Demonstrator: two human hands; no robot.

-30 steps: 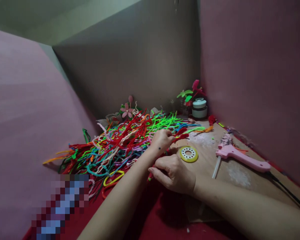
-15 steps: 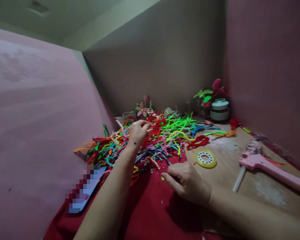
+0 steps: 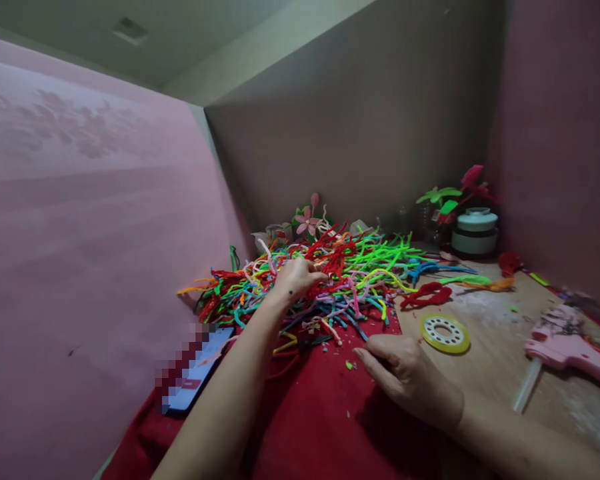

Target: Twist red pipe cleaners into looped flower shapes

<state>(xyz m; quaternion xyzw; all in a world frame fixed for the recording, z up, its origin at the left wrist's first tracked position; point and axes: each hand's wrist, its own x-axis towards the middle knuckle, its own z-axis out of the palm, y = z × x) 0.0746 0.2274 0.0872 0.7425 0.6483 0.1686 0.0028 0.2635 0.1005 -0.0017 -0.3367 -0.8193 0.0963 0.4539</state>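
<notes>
A large heap of fuzzy pipe cleaners (image 3: 380, 257) in many colours lies across the red cloth. My left hand (image 3: 300, 279) reaches over the middle of the heap with its fingers drawn together; what they grip, if anything, is hidden. Near the heap's front edge, my right hand (image 3: 413, 377) rests loosely curled above the cloth, thumb close to the bent index finger. No object shows between them. Small green scraps (image 3: 350, 365) lie by the right thumb. A looped red pipe cleaner (image 3: 427, 294) sits right of the heap.
On the brown board (image 3: 485, 373) are a yellow tape roll (image 3: 445, 334) and a pink glue gun (image 3: 560, 343). A phone (image 3: 200, 370) lies at the left. Behind stand a pink flower (image 3: 307, 221) and a lidded pot (image 3: 475, 232). Pink and grey walls enclose the table.
The view has swung left, so things appear further right. My left hand has dipped slightly lower over the heap. The right hand keeps nearly the same curled pose.
</notes>
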